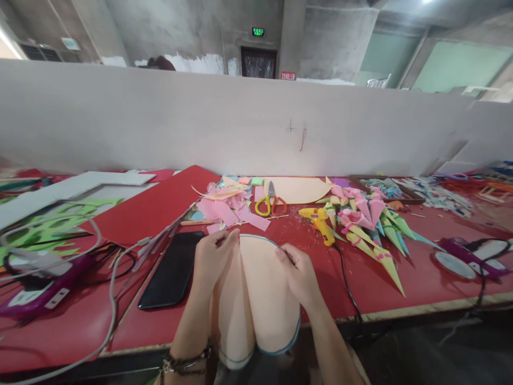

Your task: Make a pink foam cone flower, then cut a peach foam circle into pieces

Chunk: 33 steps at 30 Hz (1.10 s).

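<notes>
Between my hands is a large piece of peach-coloured paper or thin foam [270, 289] with a blue trimmed edge, bent into two rounded lobes with a fold down the middle. My left hand [216, 256] pinches its top edge near the fold. On the right side of the same edge, my right hand [296, 267] grips with thumb and fingers. The lower end hangs over the table's front edge. Beyond it lie scissors [271, 203] with yellow and red handles and a yellow glue gun [318, 222]. A black phone [172, 272] rests left of my left hand.
Pink paper scraps [228, 206] and a peach sheet [296, 190] lie at the back. Yellow and pink paper cones [364, 224] are piled right. Purple power strips [48, 289] with cables sit at both sides. A red board [152, 208] lies left, before a white partition [200, 123].
</notes>
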Motion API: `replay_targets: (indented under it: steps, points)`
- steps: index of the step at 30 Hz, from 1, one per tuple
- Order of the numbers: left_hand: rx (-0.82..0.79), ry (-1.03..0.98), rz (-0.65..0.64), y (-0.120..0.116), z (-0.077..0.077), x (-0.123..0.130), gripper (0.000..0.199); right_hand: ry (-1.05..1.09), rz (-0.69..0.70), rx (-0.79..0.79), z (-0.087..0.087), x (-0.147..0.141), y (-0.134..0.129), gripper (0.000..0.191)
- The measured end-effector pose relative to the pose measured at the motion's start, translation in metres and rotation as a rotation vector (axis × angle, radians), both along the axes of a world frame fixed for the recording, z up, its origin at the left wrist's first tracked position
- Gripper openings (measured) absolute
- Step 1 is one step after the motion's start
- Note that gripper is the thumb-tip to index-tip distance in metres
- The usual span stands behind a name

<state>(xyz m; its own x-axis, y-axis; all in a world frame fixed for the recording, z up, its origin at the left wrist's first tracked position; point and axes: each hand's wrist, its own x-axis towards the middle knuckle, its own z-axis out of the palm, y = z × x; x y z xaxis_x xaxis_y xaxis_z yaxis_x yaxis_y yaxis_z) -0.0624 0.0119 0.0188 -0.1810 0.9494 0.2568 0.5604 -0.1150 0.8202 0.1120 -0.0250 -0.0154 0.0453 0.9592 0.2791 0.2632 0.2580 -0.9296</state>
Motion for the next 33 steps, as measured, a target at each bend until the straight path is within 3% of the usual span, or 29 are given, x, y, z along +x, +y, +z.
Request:
replay_targets:
  steps: [7,29,33]
  points:
    - [-0.069,-0.044,-0.104,-0.003,0.001,-0.012,0.036,0.116,-0.089,-0.021,0.001,0.011,0.002,0.033]
    - [0.005,-0.103,-0.095,0.000,-0.001,-0.017,0.033,0.177,-0.074,-0.012,0.004,0.012,0.003,0.036]
    - [0.029,-0.180,0.003,-0.002,0.003,-0.025,0.028,0.200,-0.203,-0.031,0.005,0.021,0.003,0.033]
